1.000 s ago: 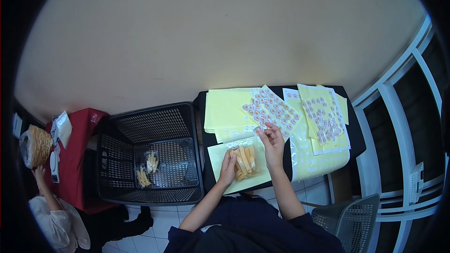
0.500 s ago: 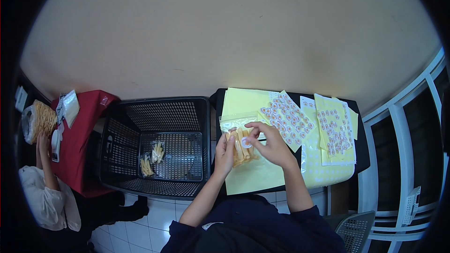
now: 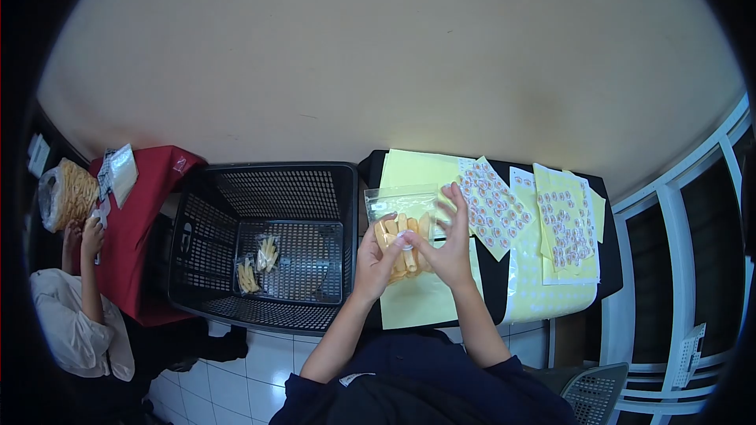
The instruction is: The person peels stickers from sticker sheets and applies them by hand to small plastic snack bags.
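Observation:
A clear zip bag of pale yellow snack sticks [image 3: 407,260] is in front of me, above a yellow sheet [image 3: 425,311]. My left hand [image 3: 376,264] is closed around the bag's left side, its thumb across the front. My right hand [image 3: 451,248] lies at the bag's right side. Its thumb presses on the front, close to the left thumb, while the other fingers are spread upward. Between the thumbs, a small round sticker is mostly covered. The bag's transparent top [image 3: 402,198] stands above the sticks.
Left of me is a black plastic crate [image 3: 346,212] holding two small snack bags [image 3: 256,264]. Sticker sheets [image 3: 494,208] and more sheets [image 3: 567,224] cover the table's right. At far left, a co-worker [image 3: 71,323] handles a scoop-like white thing by a large snack bag [image 3: 69,197] on a red-covered table [image 3: 138,260].
My right hand has gone from pinching near the sticker to thumb pressed on the bag with fingers spread. Both thumbs now meet over the sticker. The co-worker has picked up the white thing.

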A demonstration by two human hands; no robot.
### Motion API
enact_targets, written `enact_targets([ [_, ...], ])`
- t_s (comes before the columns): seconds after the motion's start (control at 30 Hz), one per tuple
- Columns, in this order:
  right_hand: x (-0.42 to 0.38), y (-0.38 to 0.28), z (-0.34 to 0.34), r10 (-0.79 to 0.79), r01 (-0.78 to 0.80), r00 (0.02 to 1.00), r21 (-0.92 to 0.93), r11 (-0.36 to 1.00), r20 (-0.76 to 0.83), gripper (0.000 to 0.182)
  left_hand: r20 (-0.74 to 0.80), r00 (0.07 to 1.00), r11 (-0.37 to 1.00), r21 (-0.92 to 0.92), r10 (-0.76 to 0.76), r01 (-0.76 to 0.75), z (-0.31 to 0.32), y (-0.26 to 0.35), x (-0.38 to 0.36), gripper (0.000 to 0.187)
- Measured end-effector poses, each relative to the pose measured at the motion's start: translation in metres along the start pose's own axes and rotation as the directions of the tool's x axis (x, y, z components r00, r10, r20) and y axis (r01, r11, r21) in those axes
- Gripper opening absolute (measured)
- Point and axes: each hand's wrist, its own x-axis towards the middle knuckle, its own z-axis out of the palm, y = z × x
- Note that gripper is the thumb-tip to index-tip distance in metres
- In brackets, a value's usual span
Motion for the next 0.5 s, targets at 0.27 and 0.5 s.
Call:
enact_targets([
  [0.27,-0.004,0.012,0.006,0.326,-0.43,0.901,0.683,0.591,0.286,0.091,0.132,0.99,0.989,0.135,0.045,-0.063,0.002,0.016,-0.004,0.046],
  [0.5,-0.009,-0.003,0.011,0.265,-0.365,0.931,0.687,0.628,0.253,0.09,0.014,1.0,0.999,0.018,0.026,-0.027,-0.004,0.018,0.005,0.04],
])
